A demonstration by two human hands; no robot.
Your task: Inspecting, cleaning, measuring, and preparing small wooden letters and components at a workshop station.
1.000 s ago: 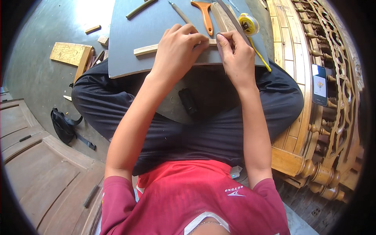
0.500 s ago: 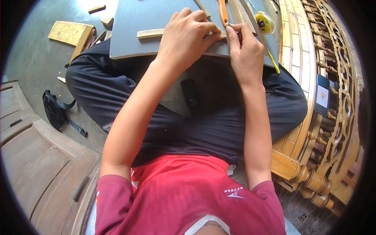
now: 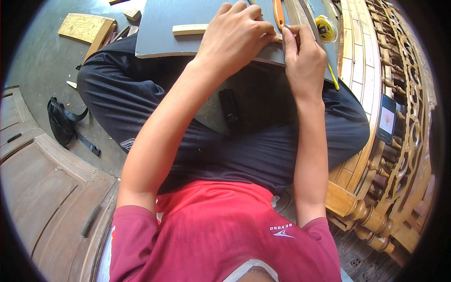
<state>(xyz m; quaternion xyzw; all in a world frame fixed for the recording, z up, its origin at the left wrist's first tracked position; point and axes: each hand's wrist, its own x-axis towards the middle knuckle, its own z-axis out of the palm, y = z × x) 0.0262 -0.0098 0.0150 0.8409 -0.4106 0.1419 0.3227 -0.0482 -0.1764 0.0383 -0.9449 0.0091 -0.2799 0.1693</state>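
My left hand (image 3: 235, 40) has its fingers curled and pinched on a pale wooden strip (image 3: 189, 29) lying across a grey board (image 3: 159, 19). My right hand (image 3: 305, 63) is closed at the strip's right end, its thumb and forefinger pinching something small that I cannot make out. Just beyond them are an orange-handled tool (image 3: 278, 11) and a wider wood piece (image 3: 300, 14). A yellow tape measure (image 3: 326, 29) sits to the right, near a yellow strap-like strip (image 3: 332, 77).
Wooden offcuts (image 3: 84, 27) lie on the floor at the upper left, a black bag (image 3: 61, 122) below them. Carved panelled wood (image 3: 47, 188) fills the lower left. Turned wooden railings (image 3: 399, 141) run along the right, holding a phone (image 3: 386, 120). A black object (image 3: 229, 108) lies between my legs.
The board and both hands appear higher in the view and slightly to the right. The hands and the pale strip have shifted a little rightward on the board. The grips look much the same.
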